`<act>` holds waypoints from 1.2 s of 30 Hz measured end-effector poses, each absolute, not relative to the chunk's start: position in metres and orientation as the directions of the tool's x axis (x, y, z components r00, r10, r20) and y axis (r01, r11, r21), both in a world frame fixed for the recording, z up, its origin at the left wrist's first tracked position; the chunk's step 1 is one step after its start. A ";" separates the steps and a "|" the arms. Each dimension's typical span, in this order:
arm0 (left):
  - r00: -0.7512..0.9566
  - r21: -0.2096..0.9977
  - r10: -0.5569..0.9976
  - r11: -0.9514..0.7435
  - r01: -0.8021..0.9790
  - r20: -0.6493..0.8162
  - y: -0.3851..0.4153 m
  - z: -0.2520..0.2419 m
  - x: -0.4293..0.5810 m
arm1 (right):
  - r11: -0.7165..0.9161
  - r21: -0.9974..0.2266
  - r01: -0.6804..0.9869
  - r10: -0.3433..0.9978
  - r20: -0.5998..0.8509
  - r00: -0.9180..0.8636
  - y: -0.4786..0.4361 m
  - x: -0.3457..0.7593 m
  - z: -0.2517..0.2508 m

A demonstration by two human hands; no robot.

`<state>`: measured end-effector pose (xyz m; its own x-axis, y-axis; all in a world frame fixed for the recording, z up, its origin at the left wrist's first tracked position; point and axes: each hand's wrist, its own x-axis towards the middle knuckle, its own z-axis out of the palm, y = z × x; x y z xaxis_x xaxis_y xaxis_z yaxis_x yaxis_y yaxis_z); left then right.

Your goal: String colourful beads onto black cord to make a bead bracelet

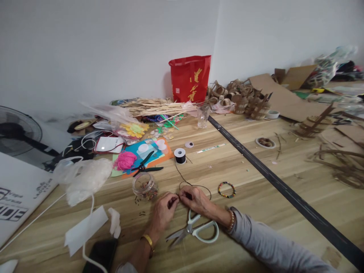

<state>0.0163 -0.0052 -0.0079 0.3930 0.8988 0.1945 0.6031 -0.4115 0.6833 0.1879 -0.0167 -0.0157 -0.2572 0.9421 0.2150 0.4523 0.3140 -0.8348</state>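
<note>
My left hand [165, 208] and my right hand [196, 199] meet fingertip to fingertip above the table, both closed in a pinch. A thin black cord [182, 175] runs from a white spool [179, 154] down to my right fingers and loops out beside that hand. What sits between my left fingertips is too small to make out. Left of my left hand stands a clear jar [145, 186] of small coloured beads, with several dark tube beads [142, 214] loose nearby. White-handled scissors [193, 230] lie spread just below my hands. A beaded bracelet [226, 189] rests to the right.
Black-handled pliers [145, 167] and pink yarn [125, 160] lie on coloured sheets. Farther back are a glass [203, 116] and a red bag [190, 79]. A black strip [264, 170] crosses the table. A dark phone [100, 254] and white paper [85, 229] are front left.
</note>
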 end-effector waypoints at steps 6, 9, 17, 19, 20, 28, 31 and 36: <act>0.220 0.878 0.964 -0.229 0.420 0.146 0.001 -0.012 0.009 | 0.292 -0.880 0.376 0.944 0.203 -0.259 -0.016 0.190 -0.012; 0.169 0.916 0.975 -0.199 0.349 0.147 0.004 -0.011 0.007 | 0.258 -0.905 0.340 0.951 0.175 -0.256 -0.015 0.190 -0.013; 0.198 0.928 0.976 -0.150 0.342 0.085 0.000 -0.007 0.010 | 0.247 -0.921 0.302 0.950 0.168 -0.264 -0.016 0.189 -0.010; 0.198 0.922 0.975 -0.164 0.350 0.098 0.000 -0.008 0.012 | 0.243 -0.921 0.304 0.951 0.164 -0.262 -0.016 0.189 -0.009; 0.202 0.919 0.974 -0.174 0.353 0.106 -0.001 -0.009 0.012 | 0.242 -0.921 0.305 0.951 0.164 -0.261 -0.016 0.189 -0.009; 0.199 0.935 0.976 -0.154 0.319 0.093 0.000 -0.014 0.014 | 0.313 -0.887 0.340 0.941 0.240 -0.240 -0.017 0.189 -0.012; 0.200 0.944 0.977 -0.137 0.299 0.078 0.000 -0.013 0.014 | 0.398 -0.817 0.417 0.917 0.347 -0.195 -0.020 0.188 -0.013; 0.201 0.955 0.977 -0.122 0.270 0.068 -0.001 -0.012 0.014 | 0.494 -0.747 0.445 0.870 0.426 -0.249 -0.022 0.187 -0.017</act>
<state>0.0143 -0.0007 -0.0120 0.2010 0.9772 0.0678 0.2703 -0.1219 0.9550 0.1866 -0.0218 -0.0169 -0.2491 0.8697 0.4261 0.4447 0.4935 -0.7475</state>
